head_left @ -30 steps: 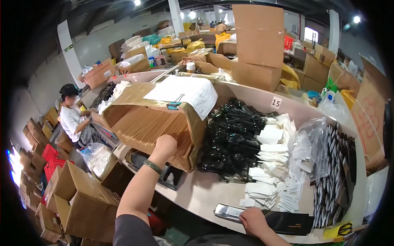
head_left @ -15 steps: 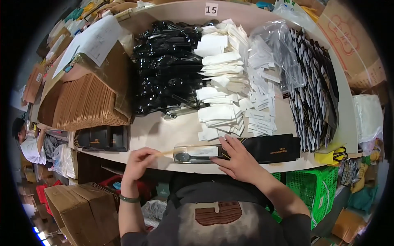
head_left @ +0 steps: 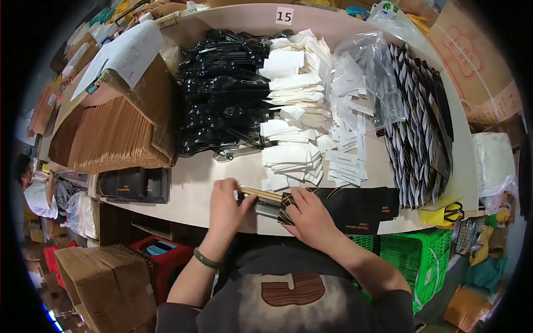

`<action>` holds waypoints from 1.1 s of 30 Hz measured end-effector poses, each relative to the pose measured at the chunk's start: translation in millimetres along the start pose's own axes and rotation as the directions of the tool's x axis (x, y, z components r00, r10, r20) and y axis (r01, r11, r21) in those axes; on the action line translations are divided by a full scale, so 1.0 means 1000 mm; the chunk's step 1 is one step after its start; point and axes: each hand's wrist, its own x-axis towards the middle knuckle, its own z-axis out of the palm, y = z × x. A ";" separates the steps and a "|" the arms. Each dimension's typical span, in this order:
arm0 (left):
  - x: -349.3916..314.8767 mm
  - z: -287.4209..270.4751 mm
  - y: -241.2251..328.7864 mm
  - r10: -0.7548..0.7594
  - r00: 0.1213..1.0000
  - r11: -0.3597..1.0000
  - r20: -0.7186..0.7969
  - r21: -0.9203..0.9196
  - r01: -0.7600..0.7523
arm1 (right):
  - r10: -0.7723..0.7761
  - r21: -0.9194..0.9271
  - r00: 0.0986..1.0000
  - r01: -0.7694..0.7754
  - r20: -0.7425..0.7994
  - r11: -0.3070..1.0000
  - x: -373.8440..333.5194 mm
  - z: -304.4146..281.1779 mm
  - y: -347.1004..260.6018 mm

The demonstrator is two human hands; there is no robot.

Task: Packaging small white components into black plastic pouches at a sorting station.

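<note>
Your table (head_left: 194, 183) curves wide before you, crowded along its far half: a box of brown paper sleeves (head_left: 114, 136) at your left, a heap of black plastic cutlery (head_left: 222, 94) in the middle, white napkin packets (head_left: 291, 119) beside it, and striped black bags (head_left: 422, 127) at your right. At the near edge lies the black pouch (head_left: 350, 205), long axis running left to right, its open mouth pointing left. Your right hand (head_left: 311, 216) lies flat, pressing that mouth end down. Your left hand (head_left: 227, 205) is closed around the wooden chopsticks (head_left: 261, 193), which lie along the same line, tips pointing right, touching the pouch's mouth.
</note>
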 end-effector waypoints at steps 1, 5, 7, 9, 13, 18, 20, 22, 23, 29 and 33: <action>-0.006 0.011 0.007 0.122 0.992 0.990 -0.025 -0.067 -0.123 | 0.004 0.001 1.000 -0.004 0.000 1.000 -0.001 0.001 0.001; -0.028 0.028 0.040 0.279 0.912 0.813 0.301 -0.579 -0.058 | -0.011 0.009 0.997 0.012 -0.082 1.000 0.002 0.013 0.012; -0.026 0.035 0.045 0.328 0.849 0.532 0.415 -0.824 0.197 | -0.049 -0.013 0.988 0.048 -0.149 0.999 0.001 0.012 0.014; -0.007 0.004 0.056 0.257 0.734 0.589 0.629 -0.704 0.397 | -0.022 -0.002 0.985 0.022 -0.172 1.000 -0.008 0.018 0.021; -0.017 -0.038 0.035 0.649 0.761 0.734 0.023 0.247 -0.633 | -0.075 0.064 0.953 0.098 -0.294 0.993 -0.002 0.009 0.008; 0.014 0.000 0.005 0.779 0.625 0.589 0.055 0.279 -0.759 | -0.240 -0.175 0.924 0.194 -0.299 0.965 0.027 -0.016 -0.016; 0.028 -0.020 0.027 0.775 0.631 0.595 -0.016 0.354 -0.721 | -0.247 -0.178 0.934 0.205 -0.257 0.962 0.029 -0.071 -0.011; 0.025 -0.046 0.052 0.759 0.641 0.626 -0.109 0.389 -0.676 | -0.271 -0.137 0.935 0.245 -0.227 0.960 0.029 -0.129 0.009; 0.027 -0.049 0.061 0.700 0.704 0.696 -0.119 0.331 -0.637 | -0.163 -0.077 0.973 0.153 -0.160 0.985 0.028 -0.154 0.031; 0.008 -0.021 0.034 0.227 0.856 0.946 0.465 -0.314 -0.081 | 0.027 -0.353 0.965 -0.121 -0.262 0.928 -0.046 -0.192 0.133; -0.022 0.022 0.061 0.629 0.694 0.646 0.351 -0.732 -0.215 | -0.150 0.030 0.969 0.147 0.198 0.989 -0.047 -0.079 0.082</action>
